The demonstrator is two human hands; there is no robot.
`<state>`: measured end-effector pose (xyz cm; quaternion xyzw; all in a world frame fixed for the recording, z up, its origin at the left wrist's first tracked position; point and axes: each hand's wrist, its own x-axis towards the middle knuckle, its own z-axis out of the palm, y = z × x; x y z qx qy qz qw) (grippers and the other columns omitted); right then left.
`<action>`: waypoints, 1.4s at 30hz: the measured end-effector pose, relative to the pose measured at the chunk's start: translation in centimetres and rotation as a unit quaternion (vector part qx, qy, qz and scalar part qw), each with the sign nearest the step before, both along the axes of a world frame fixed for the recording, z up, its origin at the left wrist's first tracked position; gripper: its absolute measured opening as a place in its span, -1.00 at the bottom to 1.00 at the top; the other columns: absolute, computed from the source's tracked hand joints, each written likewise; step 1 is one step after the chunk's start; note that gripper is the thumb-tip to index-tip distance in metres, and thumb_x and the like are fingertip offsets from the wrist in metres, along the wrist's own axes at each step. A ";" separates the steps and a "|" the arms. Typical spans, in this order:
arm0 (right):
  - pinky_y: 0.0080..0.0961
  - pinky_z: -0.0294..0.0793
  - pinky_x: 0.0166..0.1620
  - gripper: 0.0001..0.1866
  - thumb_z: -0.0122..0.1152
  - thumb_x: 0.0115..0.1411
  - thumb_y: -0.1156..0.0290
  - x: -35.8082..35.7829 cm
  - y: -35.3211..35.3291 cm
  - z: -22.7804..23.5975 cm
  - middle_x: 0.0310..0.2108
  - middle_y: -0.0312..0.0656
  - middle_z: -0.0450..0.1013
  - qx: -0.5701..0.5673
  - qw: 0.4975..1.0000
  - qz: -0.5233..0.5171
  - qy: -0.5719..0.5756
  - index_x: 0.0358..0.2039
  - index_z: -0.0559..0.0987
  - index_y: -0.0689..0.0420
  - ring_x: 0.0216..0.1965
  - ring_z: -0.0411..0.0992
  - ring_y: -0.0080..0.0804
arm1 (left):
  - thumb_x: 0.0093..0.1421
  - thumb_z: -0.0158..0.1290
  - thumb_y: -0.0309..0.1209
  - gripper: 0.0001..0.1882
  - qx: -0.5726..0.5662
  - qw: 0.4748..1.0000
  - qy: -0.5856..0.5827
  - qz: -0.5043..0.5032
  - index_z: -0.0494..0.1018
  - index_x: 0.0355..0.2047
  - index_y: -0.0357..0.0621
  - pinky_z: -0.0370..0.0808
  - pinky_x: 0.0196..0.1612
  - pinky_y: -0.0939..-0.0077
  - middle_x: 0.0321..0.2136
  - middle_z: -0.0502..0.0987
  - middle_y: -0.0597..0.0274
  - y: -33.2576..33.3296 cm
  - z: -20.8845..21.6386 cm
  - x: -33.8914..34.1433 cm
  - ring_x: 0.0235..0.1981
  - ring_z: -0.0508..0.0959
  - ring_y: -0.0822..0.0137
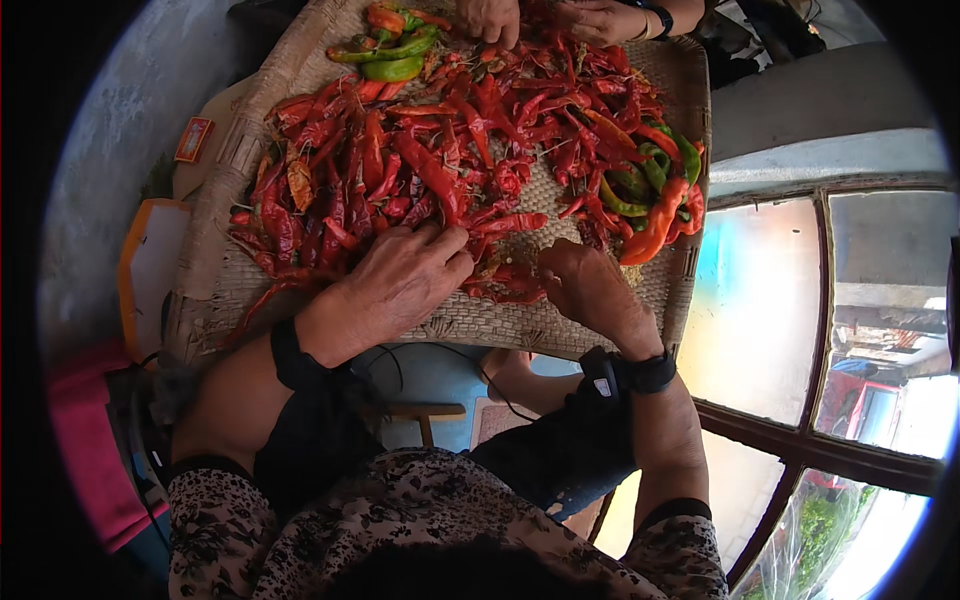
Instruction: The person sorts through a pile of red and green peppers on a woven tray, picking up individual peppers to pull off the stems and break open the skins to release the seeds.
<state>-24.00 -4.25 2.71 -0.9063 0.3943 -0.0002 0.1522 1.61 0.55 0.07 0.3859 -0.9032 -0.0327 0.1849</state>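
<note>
Wrinkled red chili peppers (375, 150) cover much of a large woven tray (240, 285) in front of me. My left hand (405, 280) rests among those at the near edge, its fingers bent and closed over a red chili pepper (432, 178); the fingertips are partly hidden. Close by on the right, my right hand (595, 290) is closed in a pinch, knuckles up, low over the tray; what it holds is hidden. Between the two hands lie a few flattened red chilies (508, 280) and loose pale seeds.
Green and orange peppers form small piles at the tray's far left (395, 68) and right side (645, 190). Another person's hands (490, 18) work at the far edge. A paned window (755, 300) stands to the right, a pink cloth-like thing (95, 440) to the left.
</note>
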 end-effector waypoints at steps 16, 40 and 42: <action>-0.44 0.49 -0.36 -0.65 0.18 0.14 0.44 -0.4 -3.5 1.3 -0.34 -0.04 0.50 -0.113 0.952 -0.170 -0.229 -0.05 0.46 0.21 -0.40 0.51 -0.29 | 0.00 0.07 -0.57 -0.91 -0.020 1.000 0.015 0.006 0.40 -0.44 -0.27 0.51 -0.43 0.37 -0.26 0.35 0.08 0.2 0.0 0.2 -0.39 0.48 0.27; -0.60 0.46 -0.35 -0.66 0.12 0.21 0.38 -1.3 -4.0 1.3 -0.42 -0.20 0.52 -0.010 0.868 -0.285 -0.407 -0.01 0.46 0.20 -0.44 0.46 -0.55 | 0.00 0.08 -0.57 -0.88 -0.044 0.999 0.006 -0.001 0.42 -0.42 -0.29 0.56 -0.39 0.36 -0.27 0.38 0.07 0.1 -0.5 -0.1 -0.33 0.51 0.23; -0.52 0.50 -0.34 -0.69 0.17 0.16 0.41 -0.2 -2.8 1.3 -0.37 -0.11 0.53 0.016 0.962 -0.175 -0.209 -0.07 0.51 0.21 -0.40 0.50 -0.49 | 0.00 0.08 -0.57 -0.88 -0.015 1.000 0.003 0.000 0.42 -0.42 -0.30 0.55 -0.39 0.36 -0.27 0.38 0.07 0.1 -0.1 0.2 -0.34 0.51 0.22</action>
